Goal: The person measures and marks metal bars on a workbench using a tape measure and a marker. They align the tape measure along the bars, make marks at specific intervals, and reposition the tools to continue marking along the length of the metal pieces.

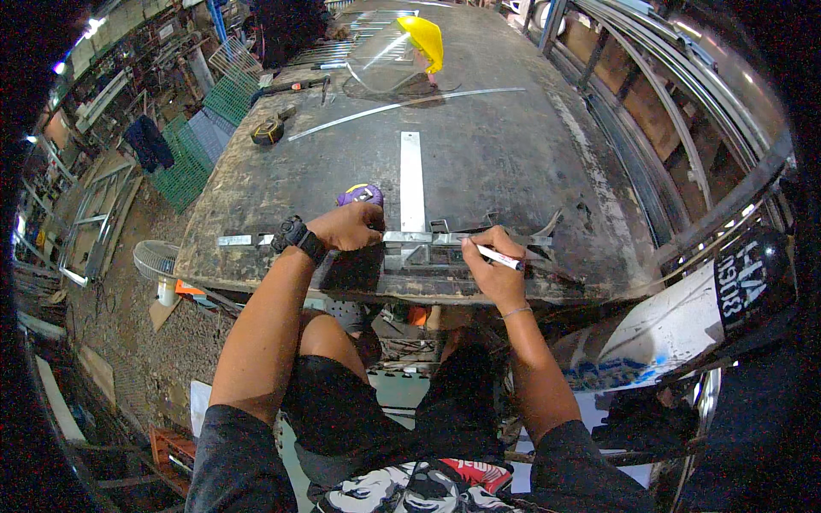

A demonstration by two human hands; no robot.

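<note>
My right hand (494,263) grips a white marker pen (499,256) with a dark end, its fingers beside a flat metal strip (409,238) that runs crosswise near the table's front edge. On the strip's left part, my left hand (352,227) has its fingers closed around the metal. Just beyond that hand lies a purple and yellow tape measure (361,195). A wide, light metal bar (411,175) points away from me, its near end meeting the crosswise strip. Small metal brackets (439,227) sit by the strip, partly covered by my hands.
Farther back on the dark worktable (342,162) are a long thin metal strip (402,110), a black tape measure (268,131), a hammer (295,85) and a yellow face shield (422,41). Metal lengths (676,128) line the right side. A white cylinder (658,316) lies right; a fan (156,259) stands left.
</note>
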